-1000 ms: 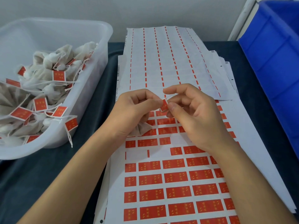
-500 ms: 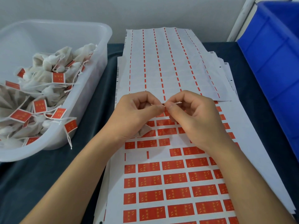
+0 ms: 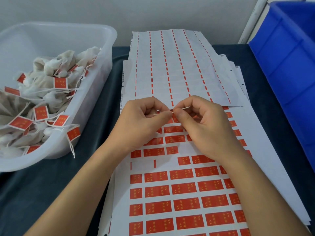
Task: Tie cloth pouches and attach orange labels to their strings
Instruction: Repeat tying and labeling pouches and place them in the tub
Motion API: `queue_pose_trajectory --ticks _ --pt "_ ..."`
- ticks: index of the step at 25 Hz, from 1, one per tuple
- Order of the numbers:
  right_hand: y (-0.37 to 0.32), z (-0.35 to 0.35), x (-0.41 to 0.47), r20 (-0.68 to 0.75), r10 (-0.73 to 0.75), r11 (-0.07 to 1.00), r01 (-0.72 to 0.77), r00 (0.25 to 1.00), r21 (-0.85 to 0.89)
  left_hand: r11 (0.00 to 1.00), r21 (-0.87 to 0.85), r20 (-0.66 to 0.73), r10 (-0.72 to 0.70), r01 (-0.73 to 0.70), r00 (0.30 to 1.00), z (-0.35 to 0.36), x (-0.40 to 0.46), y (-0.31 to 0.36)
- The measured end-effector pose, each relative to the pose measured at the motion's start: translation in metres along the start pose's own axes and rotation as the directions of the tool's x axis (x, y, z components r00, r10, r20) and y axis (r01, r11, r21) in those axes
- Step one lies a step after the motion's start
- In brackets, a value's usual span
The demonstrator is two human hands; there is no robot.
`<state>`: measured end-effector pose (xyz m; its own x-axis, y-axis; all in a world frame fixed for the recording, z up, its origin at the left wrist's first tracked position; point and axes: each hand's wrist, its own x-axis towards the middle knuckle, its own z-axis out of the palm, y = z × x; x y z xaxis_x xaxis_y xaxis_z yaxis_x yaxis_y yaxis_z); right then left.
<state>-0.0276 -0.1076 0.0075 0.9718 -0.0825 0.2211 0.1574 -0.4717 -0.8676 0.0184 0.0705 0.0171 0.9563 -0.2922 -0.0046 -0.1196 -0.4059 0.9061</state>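
My left hand (image 3: 143,123) and my right hand (image 3: 202,126) meet fingertip to fingertip above the label sheet (image 3: 187,191). Between them they pinch a thin white string (image 3: 183,108), whose end sticks out past my right thumb. A small orange label is squeezed between the fingertips and mostly hidden. My left palm covers the cloth pouch, so I cannot see it. The sheet carries rows of orange labels, with several gaps just below my hands.
A clear plastic tub (image 3: 95,106) at the left holds tied white pouches with orange labels (image 3: 60,82) on their strings. Used backing sheets (image 3: 170,65) lie behind my hands. A blue crate (image 3: 286,68) stands at the right. Dark cloth (image 3: 51,184) covers the table.
The orange label, held up edge-on a second ago, is now pressed between my fingertips on the string. Both hands have closed together and moved slightly away from me.
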Motion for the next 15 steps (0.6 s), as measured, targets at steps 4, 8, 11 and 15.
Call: queue_pose_trajectory --ticks 4,8,11,15 --pt "-0.0001 -0.0017 -0.0007 0.026 -0.003 0.999 0.002 1.0 0.035 0.999 0.002 -0.012 0.033 -0.033 0.999 0.0002 -0.0005 -0.0039" --pt "-0.0011 0.0011 -0.0028 0.039 -0.043 0.999 0.043 0.998 0.007 0.997 0.02 0.025 0.068 -0.069 0.997 0.0017 -0.0004 -0.0061" --pt "-0.0015 0.0026 -0.0024 0.028 -0.045 0.998 0.044 0.999 0.045 0.997 0.014 -0.003 0.081 -0.081 0.997 0.0032 -0.0008 -0.0056" --pt "-0.0015 0.0026 -0.0017 0.017 -0.068 0.998 0.068 0.998 0.009 0.993 0.047 0.014 0.108 -0.108 0.994 0.0035 -0.0016 -0.0051"
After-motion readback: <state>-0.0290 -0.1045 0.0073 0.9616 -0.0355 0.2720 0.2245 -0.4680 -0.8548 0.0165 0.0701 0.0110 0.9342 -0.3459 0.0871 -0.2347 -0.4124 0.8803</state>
